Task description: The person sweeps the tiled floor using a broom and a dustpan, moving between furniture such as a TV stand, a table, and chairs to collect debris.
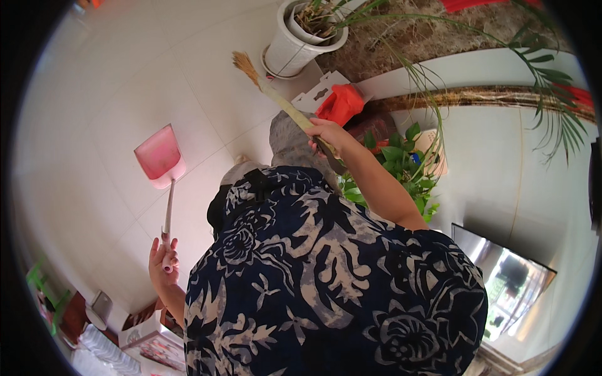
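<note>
My left hand (162, 268) holds the end of the long handle of a pink dustpan (162, 157). The pan's scoop reaches out over the tiled floor (117, 94), with its mouth pointing away from me; whether it touches the tiles I cannot tell. In my right hand (329, 136) is a straw broom (287, 104), gripped on its shaft near my knee. Its short, frayed bristles point away from me, near a white flowerpot (291, 44). Part of the broom's shaft is covered by my fingers.
A red plastic bag (342, 103) and a leafy green plant (395, 155) sit close by my right arm. Long thin leaves (548, 80) hang over the marble ledge (451, 35). A television (512, 277) stands at right. A printed cardboard box (157, 338) lies at lower left.
</note>
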`<move>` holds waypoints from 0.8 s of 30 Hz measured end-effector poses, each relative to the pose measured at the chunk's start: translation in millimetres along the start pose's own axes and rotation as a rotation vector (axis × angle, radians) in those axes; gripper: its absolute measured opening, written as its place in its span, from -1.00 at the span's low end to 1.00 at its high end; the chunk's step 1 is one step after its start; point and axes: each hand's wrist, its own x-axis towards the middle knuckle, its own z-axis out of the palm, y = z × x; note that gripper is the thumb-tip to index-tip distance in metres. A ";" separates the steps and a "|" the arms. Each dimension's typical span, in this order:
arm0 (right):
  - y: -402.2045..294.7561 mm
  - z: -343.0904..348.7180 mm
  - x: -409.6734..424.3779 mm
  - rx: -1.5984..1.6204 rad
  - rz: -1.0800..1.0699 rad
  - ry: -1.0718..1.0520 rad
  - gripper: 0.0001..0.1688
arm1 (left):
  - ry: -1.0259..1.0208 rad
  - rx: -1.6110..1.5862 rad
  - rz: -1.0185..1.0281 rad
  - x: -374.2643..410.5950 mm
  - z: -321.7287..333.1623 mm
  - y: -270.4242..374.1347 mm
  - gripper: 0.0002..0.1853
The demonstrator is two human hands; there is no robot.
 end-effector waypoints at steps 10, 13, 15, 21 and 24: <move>11.9 -20.6 38.8 0.137 -0.041 0.006 -0.83 | -0.043 -0.028 0.036 -9.4 0.5 8.5 -0.51; 2.3 -20.8 71.0 0.269 0.011 -0.039 -0.86 | -0.066 -0.068 0.102 -32.4 3.4 2.8 -0.50; -9.5 -20.8 90.1 0.510 0.180 -0.171 -0.86 | -0.078 -0.143 0.112 -49.8 6.9 2.9 -0.49; -25.4 -20.9 94.2 1.141 0.256 -0.395 -0.81 | 0.022 -0.023 0.111 -56.5 34.7 28.2 -0.47; -24.5 -30.5 62.3 1.414 0.233 -0.550 -0.83 | 0.084 0.033 0.102 -42.8 46.6 28.6 -0.49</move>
